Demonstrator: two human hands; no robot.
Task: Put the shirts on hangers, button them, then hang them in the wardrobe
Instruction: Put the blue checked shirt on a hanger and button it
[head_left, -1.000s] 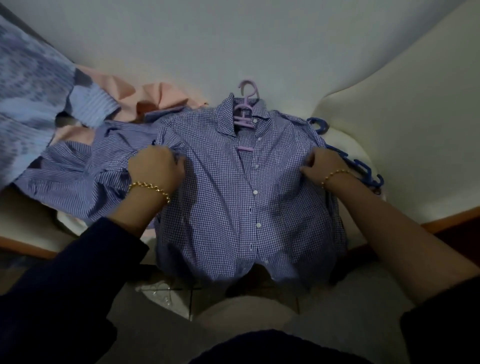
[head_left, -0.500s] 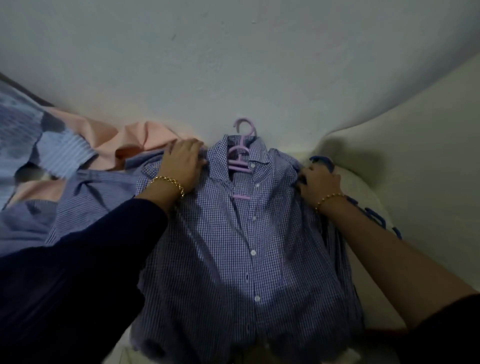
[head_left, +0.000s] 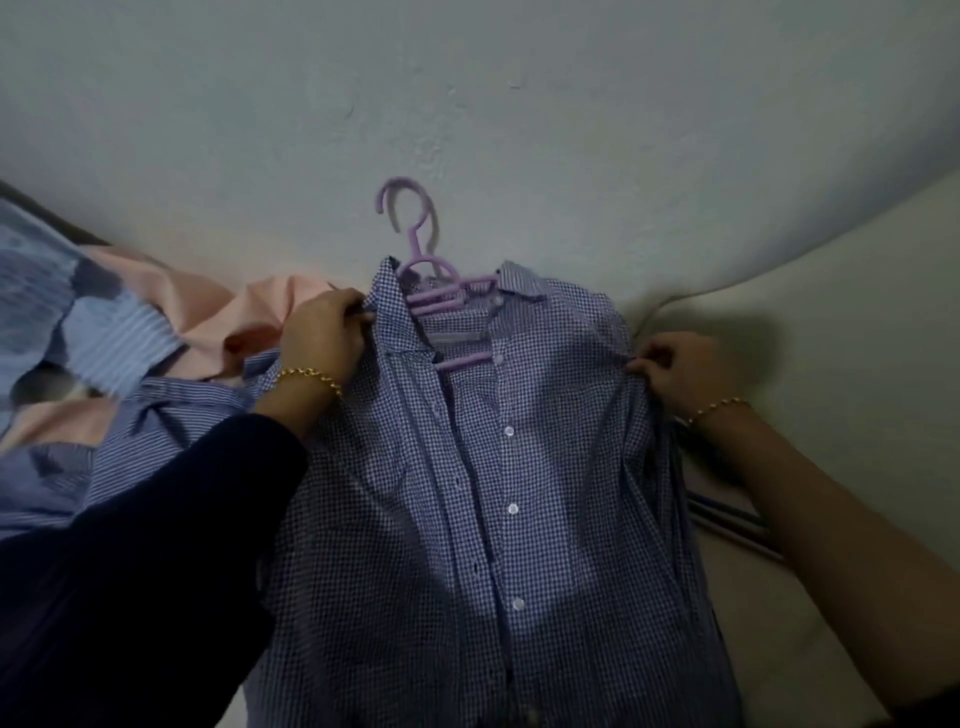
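Note:
A blue-and-white checked shirt (head_left: 498, 493) lies front up on a white surface, with a lilac plastic hanger (head_left: 431, 291) inside its collar and the hook pointing away from me. The placket is partly buttoned, with the collar open. My left hand (head_left: 324, 335) pinches the shirt's fabric by the left side of the collar. My right hand (head_left: 680, 371) pinches the fabric at the shirt's right shoulder. Both wrists wear gold bracelets.
To the left lie a peach shirt (head_left: 208, 317) and a blue striped shirt (head_left: 88, 332), with more blue checked cloth (head_left: 130, 441) below them. A dark hanger bar (head_left: 727, 517) shows under my right forearm. A pale wall (head_left: 467, 104) rises behind, and a cream cushion (head_left: 831, 291) sits at right.
My view has come closer to the shirt. Both hands moved up from the shirt's sides to its shoulders; the left now grips by the collar and the right pulls the shoulder outward.

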